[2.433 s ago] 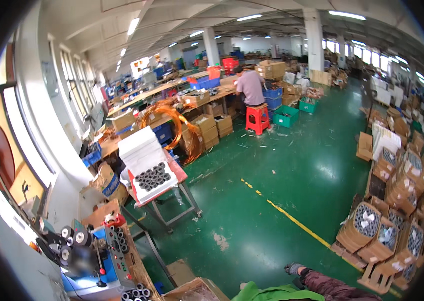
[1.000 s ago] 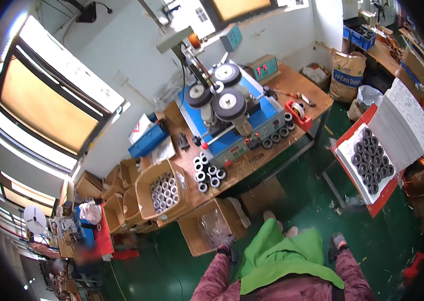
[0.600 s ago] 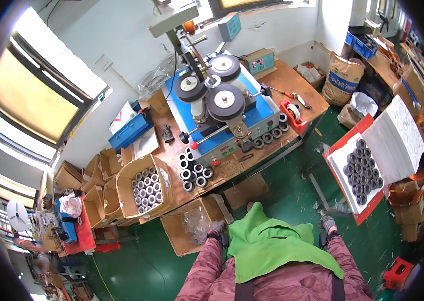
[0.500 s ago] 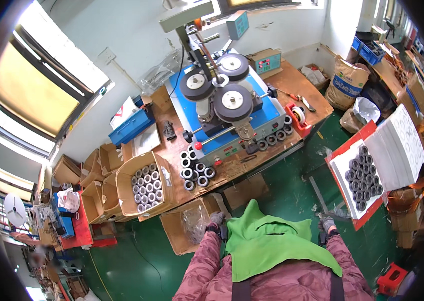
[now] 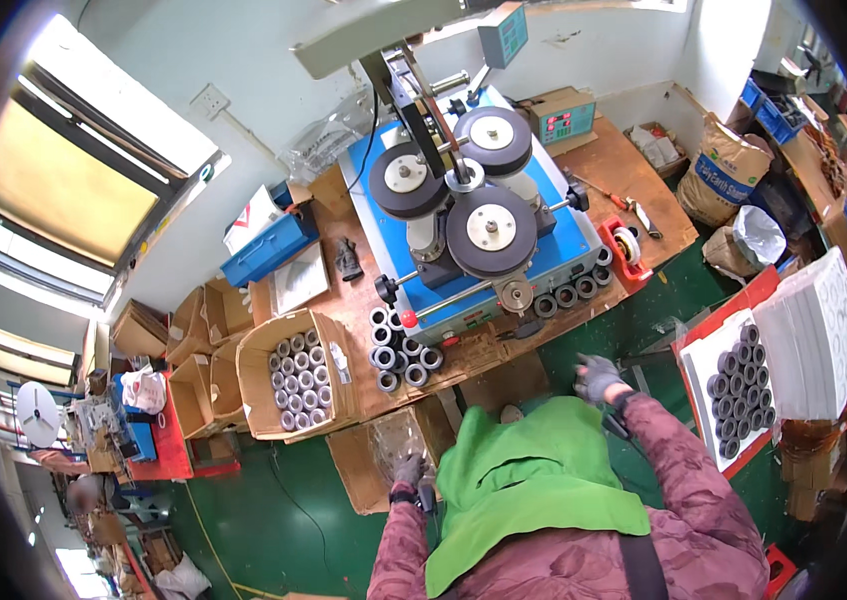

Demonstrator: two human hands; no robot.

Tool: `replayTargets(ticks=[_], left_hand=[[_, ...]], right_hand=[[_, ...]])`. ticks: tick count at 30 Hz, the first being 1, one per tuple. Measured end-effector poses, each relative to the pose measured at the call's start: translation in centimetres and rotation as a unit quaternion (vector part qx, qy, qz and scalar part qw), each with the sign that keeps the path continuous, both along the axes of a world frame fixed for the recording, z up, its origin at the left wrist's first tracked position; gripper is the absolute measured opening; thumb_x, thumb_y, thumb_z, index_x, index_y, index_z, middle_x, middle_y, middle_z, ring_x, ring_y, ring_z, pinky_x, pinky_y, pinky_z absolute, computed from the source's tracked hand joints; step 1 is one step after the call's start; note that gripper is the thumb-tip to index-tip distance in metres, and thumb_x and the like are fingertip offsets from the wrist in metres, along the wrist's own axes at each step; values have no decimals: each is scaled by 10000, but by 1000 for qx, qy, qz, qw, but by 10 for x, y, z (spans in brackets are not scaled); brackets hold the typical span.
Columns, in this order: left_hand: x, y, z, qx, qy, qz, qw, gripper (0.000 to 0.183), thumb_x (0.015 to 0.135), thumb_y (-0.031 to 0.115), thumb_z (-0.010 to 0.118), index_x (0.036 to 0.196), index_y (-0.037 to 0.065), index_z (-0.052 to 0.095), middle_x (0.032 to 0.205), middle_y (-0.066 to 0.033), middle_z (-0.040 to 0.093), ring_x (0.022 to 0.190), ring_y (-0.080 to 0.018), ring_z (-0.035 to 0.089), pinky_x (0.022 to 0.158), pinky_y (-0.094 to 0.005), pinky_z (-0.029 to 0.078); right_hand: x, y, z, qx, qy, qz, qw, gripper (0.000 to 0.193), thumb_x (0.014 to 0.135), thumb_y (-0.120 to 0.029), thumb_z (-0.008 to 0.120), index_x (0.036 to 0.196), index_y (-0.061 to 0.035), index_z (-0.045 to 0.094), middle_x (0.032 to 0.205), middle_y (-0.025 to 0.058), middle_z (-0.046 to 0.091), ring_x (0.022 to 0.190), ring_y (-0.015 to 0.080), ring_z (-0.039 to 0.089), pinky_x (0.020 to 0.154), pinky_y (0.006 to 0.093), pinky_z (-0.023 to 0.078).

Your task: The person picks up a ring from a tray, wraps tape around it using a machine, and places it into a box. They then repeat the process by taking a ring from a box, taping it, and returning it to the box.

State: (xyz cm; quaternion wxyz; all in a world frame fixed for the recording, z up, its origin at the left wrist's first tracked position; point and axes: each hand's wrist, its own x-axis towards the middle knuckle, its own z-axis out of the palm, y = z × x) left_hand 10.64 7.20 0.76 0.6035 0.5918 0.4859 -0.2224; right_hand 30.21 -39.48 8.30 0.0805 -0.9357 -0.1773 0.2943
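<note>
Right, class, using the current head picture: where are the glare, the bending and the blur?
Head view: the upper-left window pane is burned out white; head view: straight edges bow near the dark rim; head view: a round patch at lower left is smeared, while the three-roller winding machine looks sharp.

The view turns from the long hall to the machine (image 5: 490, 232), now larger in sight than a second ago. The right hand (image 5: 598, 380) rises from about 3 o'clock of the apron (image 5: 533, 470) to 1 o'clock, nearer the tabletop (image 5: 638, 170). The left hand (image 5: 408, 470) slips from 10 to 9 o'clock.
</note>
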Motion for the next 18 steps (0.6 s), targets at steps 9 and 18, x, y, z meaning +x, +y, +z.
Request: replayTargets(ticks=[9, 18], left_hand=[[-233, -20, 43, 150, 76, -83, 982, 246, 776, 228, 507, 846, 14, 607, 778, -94, 637, 595, -222, 595, 512, -318, 468], [-275, -133, 53, 27, 34, -96, 994, 398, 814, 248, 494, 1130, 9, 453, 1161, -160, 512, 1067, -256, 492, 872, -377, 415]], right_hand=[[81, 131, -73, -70, 9, 249, 966, 515, 791, -425, 427, 1235, -164, 427, 1350, 100, 326, 1260, 286, 260, 1019, 466, 190], [77, 147, -164, -54, 42, 37, 997, 542, 863, -358, 337, 1354, -147, 249, 1423, 105, 178, 1277, 262, 242, 1004, 454, 225]])
